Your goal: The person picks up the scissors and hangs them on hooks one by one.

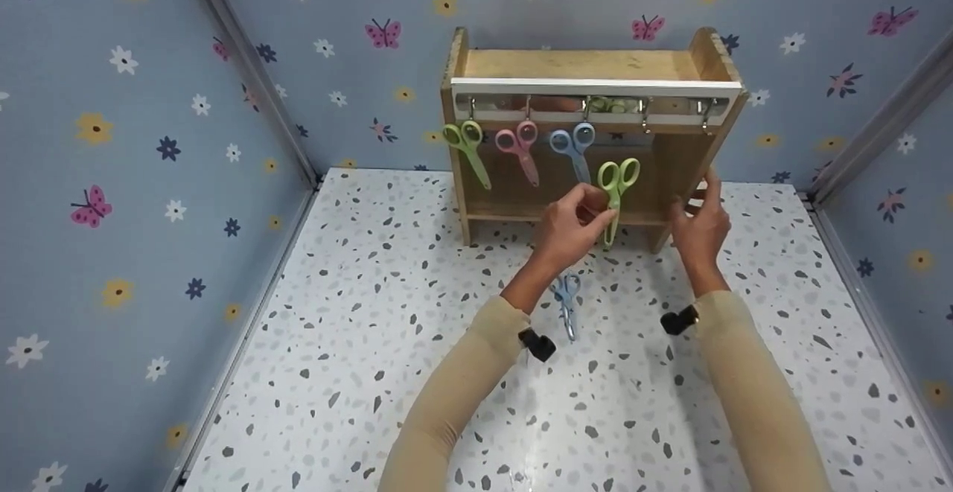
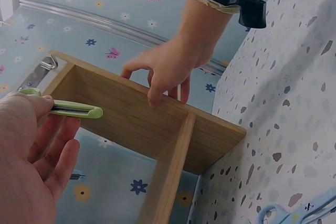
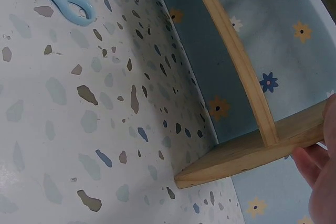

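Observation:
My left hand [image 1: 572, 225] pinches a pair of green scissors [image 1: 615, 187] by the blades, handles up, in front of the wooden rack [image 1: 458, 164]. In the left wrist view the scissors [image 2: 76, 109] lie between thumb and fingers. My right hand [image 1: 701, 220] grips the rack's right side panel, thumb on the near face. From the rack's hooks hang green scissors [image 1: 469, 151], pink scissors [image 1: 521, 151] and blue scissors [image 1: 575, 148]. The two rightmost hooks [image 1: 645, 116] carry nothing. Another pair of blue scissors [image 1: 567, 302] lies on the table beneath my left forearm.
The speckled white table [image 1: 357, 373] meets patterned blue walls [image 1: 149, 105] at the back and both sides. A metal strip [image 1: 253, 75] runs along the left corner. The rack's top shelf [image 1: 573, 64] stands close to the back wall.

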`<state>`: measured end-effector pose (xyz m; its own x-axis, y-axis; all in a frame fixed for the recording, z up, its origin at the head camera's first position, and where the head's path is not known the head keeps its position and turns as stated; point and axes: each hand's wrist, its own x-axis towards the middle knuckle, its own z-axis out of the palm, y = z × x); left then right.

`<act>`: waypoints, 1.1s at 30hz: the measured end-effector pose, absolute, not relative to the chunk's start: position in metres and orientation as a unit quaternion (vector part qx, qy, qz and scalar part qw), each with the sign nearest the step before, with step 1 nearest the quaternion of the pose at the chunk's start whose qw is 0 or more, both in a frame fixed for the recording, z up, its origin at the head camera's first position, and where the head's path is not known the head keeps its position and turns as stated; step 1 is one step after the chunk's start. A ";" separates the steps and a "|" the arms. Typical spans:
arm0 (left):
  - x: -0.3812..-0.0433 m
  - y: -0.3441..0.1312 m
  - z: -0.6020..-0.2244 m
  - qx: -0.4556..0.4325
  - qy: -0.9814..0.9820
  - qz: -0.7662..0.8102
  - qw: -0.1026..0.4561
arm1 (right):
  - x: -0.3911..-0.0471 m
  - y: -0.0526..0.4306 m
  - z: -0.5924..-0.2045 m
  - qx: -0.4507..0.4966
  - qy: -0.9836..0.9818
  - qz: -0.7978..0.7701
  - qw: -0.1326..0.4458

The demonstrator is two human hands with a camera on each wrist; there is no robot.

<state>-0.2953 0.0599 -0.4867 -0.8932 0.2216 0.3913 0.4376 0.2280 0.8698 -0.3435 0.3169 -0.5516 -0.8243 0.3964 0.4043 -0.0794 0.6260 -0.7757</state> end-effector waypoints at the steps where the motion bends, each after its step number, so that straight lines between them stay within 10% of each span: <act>1: -0.296 0.060 -0.486 -0.215 -0.775 -0.586 0.095 | -0.343 0.317 -0.552 -0.093 -0.857 0.421 0.282; 33: -0.312 0.077 -0.457 -0.229 -0.742 -0.618 0.124 | -0.342 0.316 -0.552 -0.094 -0.860 0.413 0.285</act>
<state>-0.3124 0.0766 -0.4574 -0.8640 0.1862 0.4678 0.4937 0.1315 0.8596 -0.3424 0.3164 -0.5517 -0.8198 0.3972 0.4126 -0.0737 0.6413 -0.7638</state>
